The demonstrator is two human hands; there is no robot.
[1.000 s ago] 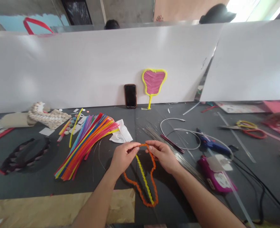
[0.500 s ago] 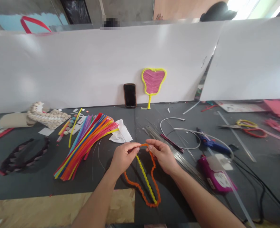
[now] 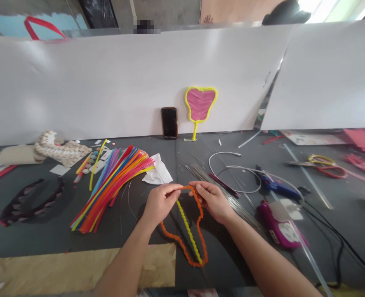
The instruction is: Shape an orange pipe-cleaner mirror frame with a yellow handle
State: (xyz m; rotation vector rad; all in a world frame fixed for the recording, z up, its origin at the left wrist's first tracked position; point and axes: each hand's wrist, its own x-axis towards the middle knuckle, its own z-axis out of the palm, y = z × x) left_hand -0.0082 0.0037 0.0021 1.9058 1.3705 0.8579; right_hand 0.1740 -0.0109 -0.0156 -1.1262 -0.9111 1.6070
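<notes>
Between my hands hangs a loop of twisted orange pipe cleaner (image 3: 202,238), its top edge bent near my fingers. A twisted yellow pipe cleaner (image 3: 187,227) runs from near my left fingertips down to the bottom of the loop. My left hand (image 3: 161,204) pinches the orange pipe cleaner at the upper left. At the upper right, my right hand (image 3: 212,200) has thumb and fingers closed around the same orange strand. Against the white board stands a pink shape with a yellow fuzzy outline and stem (image 3: 201,105), beside a phone (image 3: 169,123).
Left of my hands lies a bundle of coloured pipe cleaners (image 3: 108,189), with a dark braided headband (image 3: 32,202) farther left. Thin metal wires (image 3: 201,173) lie beyond my right hand. A blue glue gun (image 3: 276,185), a magenta device (image 3: 278,227) and scissors (image 3: 321,165) sit at right.
My right thumb has shifted slightly along the orange strand. The loop's bottom has moved a little up and left. The view has tilted slightly.
</notes>
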